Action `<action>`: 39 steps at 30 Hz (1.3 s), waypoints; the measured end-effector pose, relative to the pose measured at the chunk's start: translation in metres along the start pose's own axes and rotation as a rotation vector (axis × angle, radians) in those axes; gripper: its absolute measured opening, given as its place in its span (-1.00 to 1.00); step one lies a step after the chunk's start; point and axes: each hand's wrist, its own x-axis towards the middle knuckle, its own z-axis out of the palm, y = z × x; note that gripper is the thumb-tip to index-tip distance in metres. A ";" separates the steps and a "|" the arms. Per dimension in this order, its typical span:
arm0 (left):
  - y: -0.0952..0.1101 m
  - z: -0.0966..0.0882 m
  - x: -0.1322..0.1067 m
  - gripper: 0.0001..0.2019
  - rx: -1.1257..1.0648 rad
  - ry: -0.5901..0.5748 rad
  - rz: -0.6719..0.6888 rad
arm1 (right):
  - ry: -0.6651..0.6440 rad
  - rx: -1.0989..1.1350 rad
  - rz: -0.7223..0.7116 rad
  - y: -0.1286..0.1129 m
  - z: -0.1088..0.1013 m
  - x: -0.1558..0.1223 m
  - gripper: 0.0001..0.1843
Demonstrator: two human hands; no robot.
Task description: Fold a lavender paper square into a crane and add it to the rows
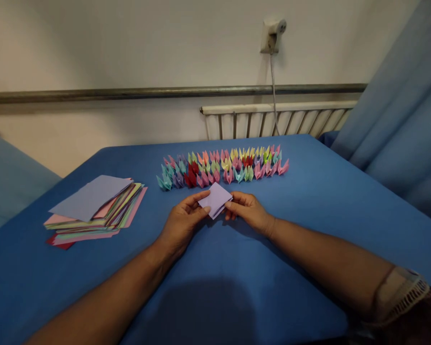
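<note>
A small lilac sheet of origami paper, folded into a layered square, is held corner-up between both hands above the blue table. My left hand pinches its left corner between thumb and fingers. On the opposite side, my right hand grips the right corner, where the layers stand slightly apart. Just beyond the paper, several rows of folded paper cranes in pink, red, yellow, green, teal and purple stand close together. Left of my left hand lies an uneven stack of coloured paper, a lilac sheet on top.
The blue cloth-covered table reaches toward a wall with a metal rail and a slatted white frame. A cable hangs from a wall socket. Blue curtains hang at the right.
</note>
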 end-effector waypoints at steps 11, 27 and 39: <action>-0.002 0.000 0.002 -0.48 0.158 -0.014 0.077 | 0.029 -0.056 0.031 -0.005 0.002 -0.001 -0.62; -0.008 0.004 -0.003 -0.70 0.517 0.007 0.259 | 0.108 -0.472 -0.131 0.003 0.009 -0.008 -0.78; -0.002 0.005 -0.001 -0.76 0.583 0.120 0.226 | 0.104 -0.598 -0.256 -0.002 0.011 -0.011 -0.95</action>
